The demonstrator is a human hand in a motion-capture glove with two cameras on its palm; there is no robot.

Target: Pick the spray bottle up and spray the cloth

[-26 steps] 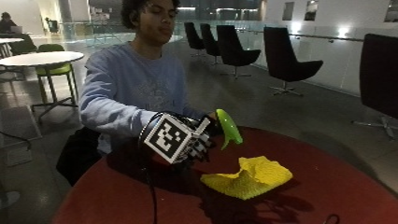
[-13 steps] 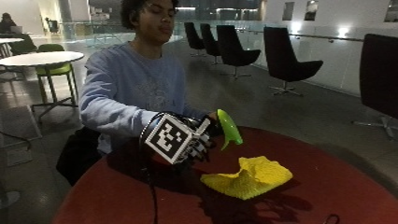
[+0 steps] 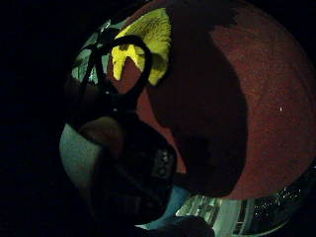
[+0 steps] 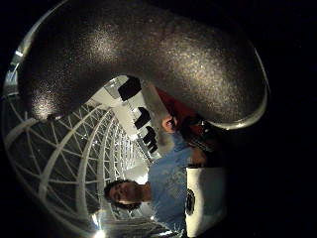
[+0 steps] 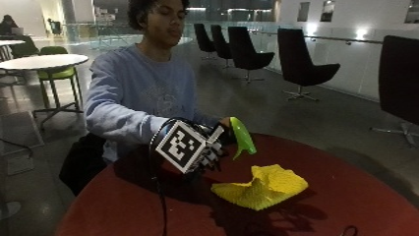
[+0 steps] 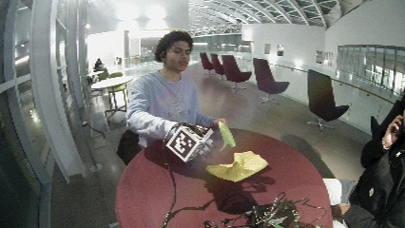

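1. While your hand (image 5: 208, 150) curls round the spray bottle (image 5: 241, 137), the outside view shows its green head raised above the surface (image 5: 367, 196), nozzle toward the yellow cloth (image 5: 262, 187) just beyond; the bottle's body is hidden.
2. From the little-finger palm view, the cloth (image 3: 143, 42) lies ahead.
3. From the thumb view, the bottle (image 4: 148, 59) fills the palm.

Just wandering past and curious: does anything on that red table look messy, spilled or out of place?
Nothing looks spilled or broken. The yellow cloth lies crumpled in a heap on the red table, not flat. The gloved right hand holds the green spray bottle up beside it. A tangle of cables sits at the table's near edge.
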